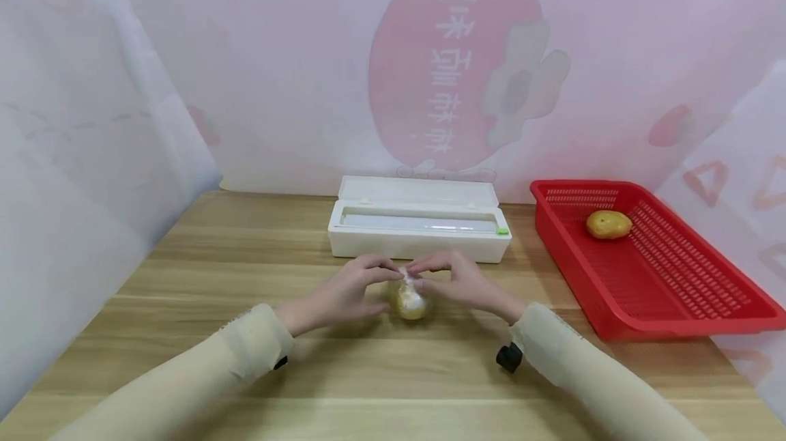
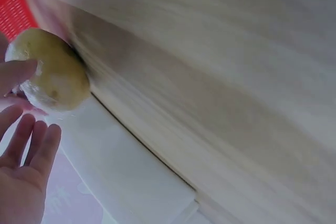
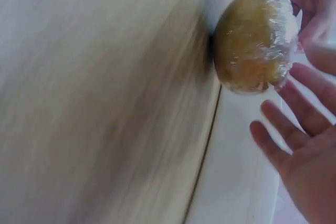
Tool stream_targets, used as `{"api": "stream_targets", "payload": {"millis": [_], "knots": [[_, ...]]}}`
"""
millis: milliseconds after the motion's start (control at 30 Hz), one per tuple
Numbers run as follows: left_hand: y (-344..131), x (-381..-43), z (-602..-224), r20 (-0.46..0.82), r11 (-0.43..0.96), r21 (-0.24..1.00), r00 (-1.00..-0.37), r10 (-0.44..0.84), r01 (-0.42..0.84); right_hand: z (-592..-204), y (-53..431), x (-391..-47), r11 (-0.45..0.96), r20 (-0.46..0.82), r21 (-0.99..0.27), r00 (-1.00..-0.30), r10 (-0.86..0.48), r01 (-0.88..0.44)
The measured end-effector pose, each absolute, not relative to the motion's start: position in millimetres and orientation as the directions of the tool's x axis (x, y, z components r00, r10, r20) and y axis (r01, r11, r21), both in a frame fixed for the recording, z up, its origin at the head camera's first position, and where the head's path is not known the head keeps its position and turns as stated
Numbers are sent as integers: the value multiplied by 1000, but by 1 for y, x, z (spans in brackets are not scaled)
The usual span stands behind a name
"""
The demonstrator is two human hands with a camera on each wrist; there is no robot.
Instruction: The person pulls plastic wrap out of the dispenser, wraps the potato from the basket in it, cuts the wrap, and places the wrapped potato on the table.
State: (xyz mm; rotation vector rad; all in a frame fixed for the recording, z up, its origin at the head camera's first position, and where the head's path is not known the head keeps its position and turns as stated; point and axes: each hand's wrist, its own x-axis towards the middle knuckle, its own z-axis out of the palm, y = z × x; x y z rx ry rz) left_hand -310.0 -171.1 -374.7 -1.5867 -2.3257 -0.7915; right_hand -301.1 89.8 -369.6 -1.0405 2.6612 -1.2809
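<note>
A potato (image 1: 411,304) wrapped in clear plastic film stands on the table, the film (image 1: 406,276) gathered at its top. From the left, my left hand (image 1: 346,294) holds the gathered film, its thumb by the potato's side. Opposite it, my right hand (image 1: 460,284) pinches the film between thumb and forefinger. Wrinkled film shows over the potato (image 3: 252,43) in the right wrist view, where the other right fingers (image 3: 283,124) are spread apart. The left wrist view has the potato (image 2: 55,72) at its left edge, with a thumb against it.
Behind the hands stands a white cling film box (image 1: 417,243), lid up, with a roll inside and a green slider (image 1: 502,231) at its right end. A red plastic basket (image 1: 583,277) to the right holds an unwrapped potato (image 1: 608,224). A printed curtain (image 1: 295,86) hangs behind the wooden table (image 1: 344,386).
</note>
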Motion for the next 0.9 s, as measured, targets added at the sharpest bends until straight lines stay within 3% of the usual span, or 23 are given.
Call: {"api": "stream_targets", "payload": {"millis": [100,500,633,900], "knots": [[-172,-310,-374,430,301,275,-397,811,913,-366,99,-298,462,245,-673,-763,-598,-578],[-173,-311,-372,241,445,284,-513,824,849,-371,111,-295,485,219,-597,-711,-668,-639],[-166,-310,-370,210,440,281,-502,839,853,-376,106,-293,488,241,-606,-730,-640,-628],[-155,-313,-372,282,413,164,-444,851,896,-379,101,-292,497,253,-633,-765,-593,-594]]}}
